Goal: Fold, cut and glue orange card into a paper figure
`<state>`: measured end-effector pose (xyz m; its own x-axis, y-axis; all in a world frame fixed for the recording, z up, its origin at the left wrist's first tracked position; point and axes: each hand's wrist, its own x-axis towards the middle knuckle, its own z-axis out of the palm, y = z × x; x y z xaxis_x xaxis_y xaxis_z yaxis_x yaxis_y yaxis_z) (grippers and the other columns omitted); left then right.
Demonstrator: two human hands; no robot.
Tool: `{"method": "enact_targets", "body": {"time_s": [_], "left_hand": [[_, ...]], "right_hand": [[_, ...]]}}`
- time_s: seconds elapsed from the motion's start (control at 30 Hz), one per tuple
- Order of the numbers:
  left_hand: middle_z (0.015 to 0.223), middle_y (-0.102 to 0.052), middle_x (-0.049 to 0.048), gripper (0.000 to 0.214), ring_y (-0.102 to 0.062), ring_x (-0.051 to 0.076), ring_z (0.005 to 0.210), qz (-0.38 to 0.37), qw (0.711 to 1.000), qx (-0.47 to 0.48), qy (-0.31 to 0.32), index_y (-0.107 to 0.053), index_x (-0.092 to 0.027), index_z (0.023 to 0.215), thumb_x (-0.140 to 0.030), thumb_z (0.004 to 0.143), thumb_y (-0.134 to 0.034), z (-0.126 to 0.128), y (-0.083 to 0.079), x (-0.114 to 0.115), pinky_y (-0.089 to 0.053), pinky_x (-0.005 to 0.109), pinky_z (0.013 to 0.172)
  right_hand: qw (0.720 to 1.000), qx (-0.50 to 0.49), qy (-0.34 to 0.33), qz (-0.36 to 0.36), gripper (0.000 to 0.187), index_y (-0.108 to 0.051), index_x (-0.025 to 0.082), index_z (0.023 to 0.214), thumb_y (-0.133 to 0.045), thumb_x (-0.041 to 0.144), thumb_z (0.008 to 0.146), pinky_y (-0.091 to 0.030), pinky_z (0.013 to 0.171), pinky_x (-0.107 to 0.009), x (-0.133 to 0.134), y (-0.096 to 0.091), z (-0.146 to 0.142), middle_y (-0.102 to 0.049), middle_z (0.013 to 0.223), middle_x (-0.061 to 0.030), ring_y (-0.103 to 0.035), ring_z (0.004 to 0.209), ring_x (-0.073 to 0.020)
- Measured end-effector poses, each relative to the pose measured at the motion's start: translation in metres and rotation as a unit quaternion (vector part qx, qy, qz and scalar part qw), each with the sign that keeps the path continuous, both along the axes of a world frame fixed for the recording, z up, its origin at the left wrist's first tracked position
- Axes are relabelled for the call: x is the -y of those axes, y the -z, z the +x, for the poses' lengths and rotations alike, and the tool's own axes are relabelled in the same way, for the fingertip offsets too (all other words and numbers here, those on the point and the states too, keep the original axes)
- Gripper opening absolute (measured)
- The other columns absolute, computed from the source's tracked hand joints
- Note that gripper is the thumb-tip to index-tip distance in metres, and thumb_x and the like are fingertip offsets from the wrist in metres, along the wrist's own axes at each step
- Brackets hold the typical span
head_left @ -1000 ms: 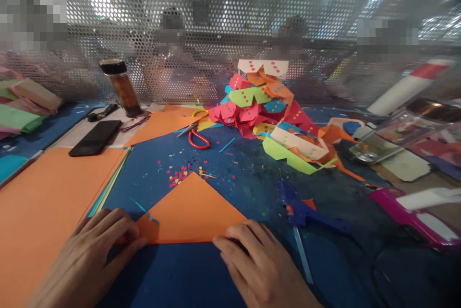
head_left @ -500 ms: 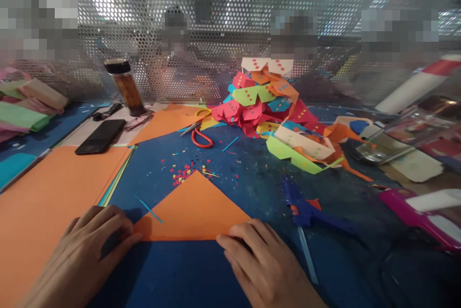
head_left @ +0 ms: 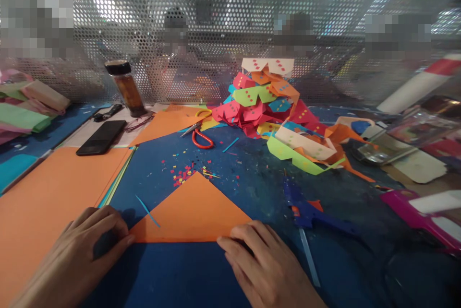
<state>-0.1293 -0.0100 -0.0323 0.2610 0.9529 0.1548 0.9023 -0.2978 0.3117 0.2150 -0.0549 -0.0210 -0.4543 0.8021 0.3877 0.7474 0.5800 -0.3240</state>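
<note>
Jar (head_left: pixel 126 88) label was too blurred to read, the folded orange triangle (head_left: pixel 190 212) lay on the blue surface (head_left: pixel 180 274), the left hand (head_left: pixel 82 255), loosely curled and grasping nothing, had slid outward to its 8 o'clock corner, and the right hand (head_left: pixel 262 269) stayed pressed flat on its 4 o'clock corner.

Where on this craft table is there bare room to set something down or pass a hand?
Bare blue mat lies between the left hand and right hand, just below the folded paper. Another patch runs right of the glue gun, toward the near edge. Between paper and scissors only confetti lies. Crowded: the cutout pile behind, the right side's trays.
</note>
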Motion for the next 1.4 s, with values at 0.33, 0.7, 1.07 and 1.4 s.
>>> {"method": "enact_targets", "body": {"time_s": [0.33, 0.7, 1.07, 1.4], "left_hand": [[0.082, -0.070, -0.0003, 0.036, -0.065, 0.025, 0.083, 0.002, 0.998, 0.060, 0.001, -0.059, -0.029, 0.071, -0.060, 0.087, -0.056, -0.008, 0.008, -0.003, -0.052, 0.036, 0.072], [0.085, -0.069, 0.0002, 0.031, -0.067, 0.024, 0.082, 0.000, 0.997, 0.078, -0.011, -0.062, -0.029, 0.086, -0.060, 0.087, -0.058, -0.018, 0.015, 0.001, -0.055, 0.034, 0.071], [0.111, -0.069, 0.0002, 0.016, -0.066, 0.022, 0.105, 0.104, 0.992, 0.059, 0.043, -0.063, -0.032, 0.109, -0.036, 0.098, -0.052, 0.010, 0.005, 0.025, -0.056, 0.035, 0.090], [0.105, -0.077, 0.0005, 0.036, -0.071, 0.011, 0.095, 0.245, 0.925, -0.042, 0.289, -0.068, -0.021, 0.117, -0.013, 0.102, -0.037, 0.061, -0.005, 0.014, -0.051, 0.018, 0.091]], "right_hand": [[1.000, 0.009, -0.008, 0.014, 0.028, -0.068, 0.020, 0.113, -0.049, 0.010, 0.095, -0.047, 0.078, -0.035, -0.001, -0.002, 0.001, -0.068, 0.095, -0.0065, -0.059, 0.086, -0.0217], [1.000, 0.020, -0.010, 0.014, 0.028, -0.067, 0.020, 0.114, -0.050, 0.010, 0.095, -0.046, 0.076, -0.034, -0.002, 0.002, 0.002, -0.067, 0.096, -0.0058, -0.057, 0.085, -0.0206], [0.999, 0.032, -0.011, 0.023, 0.027, -0.067, 0.020, 0.112, -0.051, 0.009, 0.094, -0.046, 0.076, -0.033, 0.001, -0.002, 0.001, -0.065, 0.094, -0.0063, -0.057, 0.084, -0.0201], [0.999, 0.021, -0.005, 0.035, 0.026, -0.068, 0.020, 0.111, -0.051, 0.010, 0.094, -0.046, 0.074, -0.033, -0.001, 0.003, 0.000, -0.065, 0.092, -0.0057, -0.057, 0.084, -0.0200]]}}
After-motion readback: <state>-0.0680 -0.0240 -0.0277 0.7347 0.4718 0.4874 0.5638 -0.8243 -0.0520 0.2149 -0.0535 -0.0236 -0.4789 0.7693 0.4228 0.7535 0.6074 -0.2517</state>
